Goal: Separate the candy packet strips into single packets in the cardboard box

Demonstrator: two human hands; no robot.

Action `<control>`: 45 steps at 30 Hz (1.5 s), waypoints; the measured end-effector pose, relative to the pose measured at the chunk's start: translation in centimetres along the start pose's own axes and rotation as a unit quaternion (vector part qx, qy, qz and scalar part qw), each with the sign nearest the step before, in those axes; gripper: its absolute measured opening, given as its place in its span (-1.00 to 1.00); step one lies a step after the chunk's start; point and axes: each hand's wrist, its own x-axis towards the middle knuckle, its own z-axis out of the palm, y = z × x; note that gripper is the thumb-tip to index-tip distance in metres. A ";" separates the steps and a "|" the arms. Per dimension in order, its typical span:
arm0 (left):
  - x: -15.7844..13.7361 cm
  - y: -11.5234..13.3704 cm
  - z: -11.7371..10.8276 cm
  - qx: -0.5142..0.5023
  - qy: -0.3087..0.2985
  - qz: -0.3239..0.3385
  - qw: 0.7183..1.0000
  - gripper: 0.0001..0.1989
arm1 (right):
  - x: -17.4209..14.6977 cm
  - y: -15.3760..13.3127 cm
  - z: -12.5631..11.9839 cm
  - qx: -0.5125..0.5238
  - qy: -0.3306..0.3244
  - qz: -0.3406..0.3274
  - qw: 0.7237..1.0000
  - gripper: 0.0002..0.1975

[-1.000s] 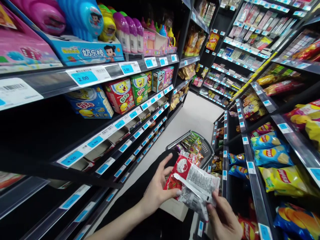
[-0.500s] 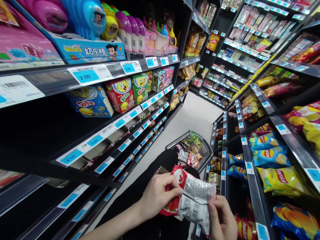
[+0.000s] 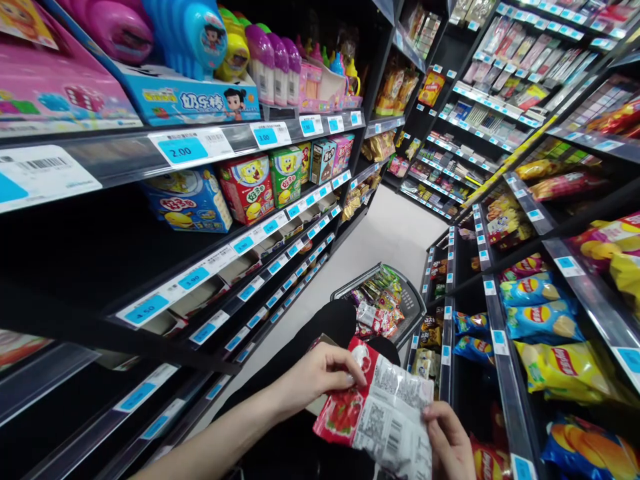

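Note:
Held up over my lap is a snack bag (image 3: 393, 417), red with strawberry pictures at its left end and silver-white with printing and a barcode on the rest. My left hand (image 3: 320, 373) has its thumb and fingers closed on the red end. The right edge is pinched by my right hand (image 3: 450, 437), whose palm is turned partly out of view. Behind my left wrist and fingers, the edge of a cardboard box (image 3: 324, 341) just shows; most of it is hidden.
A grey basket (image 3: 417, 297) holding several snack packets (image 3: 380, 300) stands on the floor beyond my knees. Shelves with boxed snacks (image 3: 247, 187) run along the left. Chip bags (image 3: 563, 367) fill shelves close on the right. Pale floor (image 3: 385, 223) leads to racks ahead.
The bag has been flattened out, so its back and barcode face me more fully. My left hand has shifted slightly down and along the red end. The view has moved a little.

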 end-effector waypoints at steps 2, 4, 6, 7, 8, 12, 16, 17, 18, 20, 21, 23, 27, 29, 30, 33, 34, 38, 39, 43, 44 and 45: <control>-0.3 -0.2 -0.8 -0.077 -0.065 -0.035 0.994 -0.74 | -0.1 0.2 -0.3 -0.002 0.002 0.010 1.000 -0.64; -0.4 -0.2 -1.4 -0.175 -0.119 -0.044 0.976 -0.54 | -0.2 0.5 -0.5 -0.010 0.003 0.006 1.000 -0.58; -0.4 0.0 -1.6 -0.198 -0.138 -0.029 0.970 -0.47 | -0.2 0.9 -0.4 -0.037 0.016 -0.012 0.999 -0.54; -0.3 0.1 -1.6 -0.170 -0.126 -0.017 0.977 -0.50 | -0.2 1.0 -0.4 -0.054 0.027 -0.022 0.998 -0.54; -0.1 0.3 -1.4 -0.123 -0.105 -0.007 0.987 -0.58 | -0.1 1.1 -0.3 -0.071 0.040 -0.031 0.996 -0.55; 0.3 0.9 -0.5 0.030 -0.005 -0.009 0.999 -0.81 | 0.1 0.9 -0.5 -0.118 0.073 -0.047 0.989 -0.65; 0.2 1.2 -0.1 0.202 0.109 0.026 0.973 -0.63 | 0.1 0.5 -0.7 -0.152 0.084 -0.043 0.984 -0.69; 0.1 1.2 -0.1 0.237 0.125 0.035 0.963 -0.58 | 0.1 0.5 -0.7 -0.148 0.072 -0.036 0.986 -0.65; 0.1 1.1 -0.1 0.251 0.130 0.039 0.958 -0.57 | 0.0 0.5 -0.6 -0.141 0.057 -0.028 0.988 -0.60; 0.1 0.7 -0.3 0.222 0.116 0.035 0.967 -0.60 | -0.1 0.9 -0.3 -0.124 0.029 -0.013 0.992 -0.56; 0.3 0.5 -0.4 0.193 0.108 0.029 0.975 -0.62 | -0.2 1.1 -0.2 -0.118 0.021 -0.006 0.993 -0.56; 0.5 0.0 -0.6 0.137 0.092 0.011 0.986 -0.64 | -0.4 1.4 0.1 -0.103 0.007 0.019 0.994 -0.57; 1.2 -0.3 -0.7 0.110 0.082 -0.002 0.991 -0.66 | -1.1 1.3 0.6 -0.017 0.016 0.112 0.993 -0.54; 1.3 -0.5 -0.4 0.117 0.087 0.001 0.989 -0.69 | -1.3 0.9 0.9 0.029 0.050 0.142 0.988 -0.51; 1.2 -0.7 -0.2 0.134 0.095 0.006 0.986 -0.72 | -1.4 0.7 1.2 0.037 0.068 0.138 0.987 -0.50; 0.5 -2.0 0.9 0.191 0.103 0.035 0.976 -0.45 | -1.7 0.2 2.4 -0.025 0.061 0.032 0.997 -0.55; 0.2 -2.6 1.4 0.188 0.086 0.047 0.977 -0.26 | -1.8 0.2 2.9 -0.072 0.038 -0.020 0.996 -0.59; -0.7 -4.7 3.1 -0.026 -0.083 0.050 0.995 -0.21 | -2.5 0.2 5.5 -0.241 -0.075 -0.193 0.948 -0.62; -0.7 -4.9 3.4 -0.108 -0.102 0.029 0.988 -0.24 | -2.7 0.2 6.0 -0.254 -0.100 -0.220 0.936 -0.62; -0.4 -4.8 3.1 -0.295 -0.087 -0.077 0.948 -0.44 | -2.5 -0.5 6.3 -0.259 -0.122 -0.339 0.896 -0.74; -0.4 -4.6 2.9 -0.308 -0.090 -0.094 0.942 -0.49 | -2.2 -0.7 5.8 -0.274 -0.082 -0.362 0.887 -0.82; -0.4 -4.3 2.6 -0.316 -0.098 -0.103 0.938 -0.52 | -1.8 -1.0 5.1 -0.291 -0.033 -0.363 0.885 -0.93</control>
